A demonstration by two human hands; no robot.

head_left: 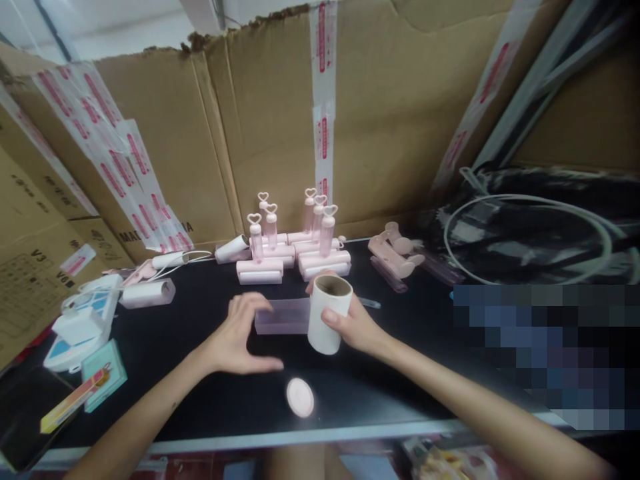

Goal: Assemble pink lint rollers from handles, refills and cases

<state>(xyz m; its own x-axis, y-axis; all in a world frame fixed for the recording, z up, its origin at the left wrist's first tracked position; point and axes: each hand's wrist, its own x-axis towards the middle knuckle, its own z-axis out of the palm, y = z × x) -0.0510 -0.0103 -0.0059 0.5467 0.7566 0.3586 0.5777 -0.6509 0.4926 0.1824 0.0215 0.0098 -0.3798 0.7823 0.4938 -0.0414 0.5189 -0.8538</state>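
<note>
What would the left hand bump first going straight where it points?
Probably the white roll, unless the left hand is low enough to hit the purplish tray first. Height is unclear.

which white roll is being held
The white roll gripped in the right hand, its hollow end facing up; no hand touches the other white rolls.

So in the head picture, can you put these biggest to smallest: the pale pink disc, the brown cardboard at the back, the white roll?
1. Brown cardboard, by far
2. White roll
3. Pale pink disc
</note>
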